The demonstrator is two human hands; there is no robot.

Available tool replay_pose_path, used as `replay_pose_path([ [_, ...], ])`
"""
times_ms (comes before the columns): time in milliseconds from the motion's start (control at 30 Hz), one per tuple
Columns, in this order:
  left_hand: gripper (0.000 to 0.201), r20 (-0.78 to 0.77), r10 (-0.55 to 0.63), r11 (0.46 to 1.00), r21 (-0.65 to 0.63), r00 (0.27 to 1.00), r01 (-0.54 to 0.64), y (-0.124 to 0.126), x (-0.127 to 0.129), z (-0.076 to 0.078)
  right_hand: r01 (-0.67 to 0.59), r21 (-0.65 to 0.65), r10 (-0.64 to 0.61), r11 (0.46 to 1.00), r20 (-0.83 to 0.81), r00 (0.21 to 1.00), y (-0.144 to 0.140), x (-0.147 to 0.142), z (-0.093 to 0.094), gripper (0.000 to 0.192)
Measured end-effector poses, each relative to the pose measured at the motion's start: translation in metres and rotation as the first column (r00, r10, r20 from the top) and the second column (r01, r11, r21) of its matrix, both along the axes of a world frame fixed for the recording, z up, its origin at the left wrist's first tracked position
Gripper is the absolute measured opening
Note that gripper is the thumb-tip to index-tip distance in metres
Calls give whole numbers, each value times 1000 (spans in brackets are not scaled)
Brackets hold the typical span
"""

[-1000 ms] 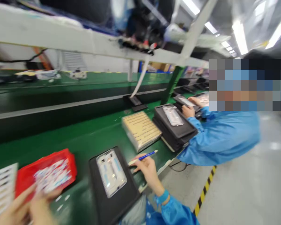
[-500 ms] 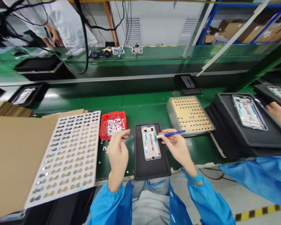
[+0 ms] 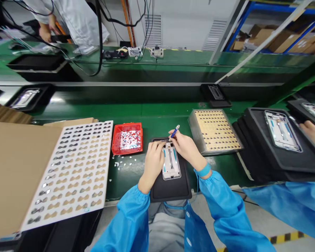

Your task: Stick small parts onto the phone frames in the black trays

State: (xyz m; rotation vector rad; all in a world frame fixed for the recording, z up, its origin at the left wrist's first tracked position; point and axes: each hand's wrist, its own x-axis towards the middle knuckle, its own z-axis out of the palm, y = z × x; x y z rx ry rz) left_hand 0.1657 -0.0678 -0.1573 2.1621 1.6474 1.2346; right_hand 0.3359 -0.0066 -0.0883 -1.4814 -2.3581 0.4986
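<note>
A: Your left hand (image 3: 153, 159) has come in from the red plastic bin of small silver-and-white parts (image 3: 127, 138). Half a second back it hovered just near that bin, fingertips together. Now it rests on the left edge of the white rectangular phone frame (image 3: 171, 163), fingers curled and pressing at the frame's far-left corner.

B: And the right?

A: Your right hand (image 3: 187, 149) has swung round too. It pinches the thin blue pen-like tool with a white tip (image 3: 174, 131) between thumb and forefinger. Before, the tool lay flat, pointing right. Now it stands steep, its upper end toward the far side, its working end down at the frame's far edge, hidden behind your fingers.

B: Where does the frame sit?

A: In the black rectangular tray (image 3: 170, 187), at the near edge of the green conveyor bench (image 3: 157, 117), straight ahead of you. It has not shifted.

B: Meaning?

A: My judgement: both hands now meet at the frame's far end, so a small part from the bin is being seated there. I cannot see the part itself.

B: Surroundings?

A: White perforated card sheet (image 3: 73, 168) to the left, tan pegboard block in a metal tray (image 3: 215, 130) to the right. A co-worker's blue sleeve (image 3: 291, 206) shows at near right.
</note>
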Motion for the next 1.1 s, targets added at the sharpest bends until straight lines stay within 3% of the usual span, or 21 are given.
replay_pose_path([
  [233, 39, 26, -7, 1000, 1, 1000, 7, 0, 0, 0, -45, -65, 53, 997, 134, 989, 2, -6, 17, 31],
  [533, 38, 14, -4, 999, -34, 1000, 5, 0, -1, -1, -41, -40, 50, 998, 270, 962, 1, -10, 18, 28],
  [700, 38, 5, 5, 998, -70, 1000, -4, 0, -1, -1, -16, 5, 15, 1000, 215, 977, -5, -10, 11, 27],
  [900, 37, -8, 3, 999, -33, 1000, -3, 0, 1, 1, -31, -15, 34, 999, 279, 960, -15, -15, 12, 24],
  [1100, 46, -65, -1, 1000, -5, 998, 1, 2, 6, 6, -37, -44, 44, 998, 160, 986, -18, 0, 10, 23],
])
